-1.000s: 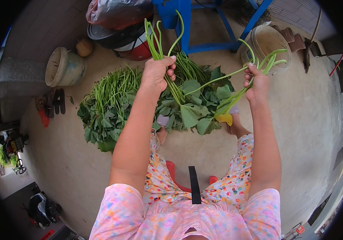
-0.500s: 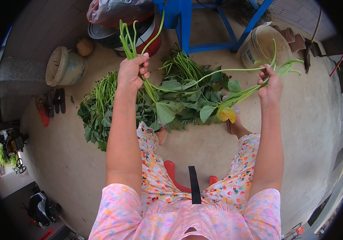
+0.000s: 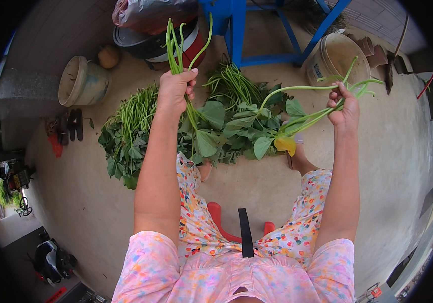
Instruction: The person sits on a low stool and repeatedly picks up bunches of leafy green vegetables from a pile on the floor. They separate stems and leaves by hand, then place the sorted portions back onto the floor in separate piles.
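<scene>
- The heap of leafy greens (image 3: 140,136) lies on the concrete floor (image 3: 75,202), below and beyond both sets of fingers, spreading from left of the left hand across to under the right.
- The left hand (image 3: 175,91) has its fingers clenched round a bunch of stems (image 3: 176,43); the bunch's long axis runs nearly upright, cut ends above the fingers, leaves hanging below toward the heap.
- The right hand (image 3: 343,108) grasps a second bunch of stems (image 3: 302,113), long axis slanting from the fingers down and inward to its leaves, with one yellow leaf (image 3: 284,145) at the low end; the two bunches meet in the leaves between the hands.
- A pale bucket (image 3: 333,56) stands just beyond the right fingers; its contents cannot be made out.
- A tipped pale pot (image 3: 77,81) lies well left of the left fingers, showing nothing inside.
</scene>
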Demonstrator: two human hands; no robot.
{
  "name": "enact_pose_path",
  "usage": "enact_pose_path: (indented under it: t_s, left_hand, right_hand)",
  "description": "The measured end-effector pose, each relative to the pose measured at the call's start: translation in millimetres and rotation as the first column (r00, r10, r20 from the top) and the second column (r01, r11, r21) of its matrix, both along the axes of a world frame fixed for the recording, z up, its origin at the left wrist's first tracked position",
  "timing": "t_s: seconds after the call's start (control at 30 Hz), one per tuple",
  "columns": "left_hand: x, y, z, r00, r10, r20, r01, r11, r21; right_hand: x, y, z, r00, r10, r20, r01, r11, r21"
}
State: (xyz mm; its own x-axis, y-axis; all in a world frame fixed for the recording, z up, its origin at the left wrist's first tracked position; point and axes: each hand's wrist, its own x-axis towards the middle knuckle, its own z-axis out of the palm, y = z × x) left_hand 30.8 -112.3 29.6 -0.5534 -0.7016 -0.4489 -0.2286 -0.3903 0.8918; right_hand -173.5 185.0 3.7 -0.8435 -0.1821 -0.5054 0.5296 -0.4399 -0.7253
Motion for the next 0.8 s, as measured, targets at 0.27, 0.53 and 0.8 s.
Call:
enact_pose_path:
  t_s: [0.27, 0.53, 0.8]
  left_hand:
    - [-3.9, 6.8, -4.5, 0.997, -0.071, -0.038, 0.073, 0.996, 0.046]
    - [-8.3, 16.2, -0.5, 0.991, -0.121, -0.053, 0.128, 0.982, 0.137]
    - [-10.7, 19.3, 0.9, 0.994, -0.078, -0.081, 0.096, 0.965, 0.245]
  right_hand:
    - [-2.4, 1.0, -1.9, 0.962, 0.182, 0.202, -0.127, 0.958, -0.256]
    - [0.2, -4.6, -3.9, 0.949, 0.220, 0.226, -0.146, 0.941, -0.304]
    - [4.0, -11.0, -5.1, 0.965, 0.234, 0.119, -0.198, 0.946, -0.257]
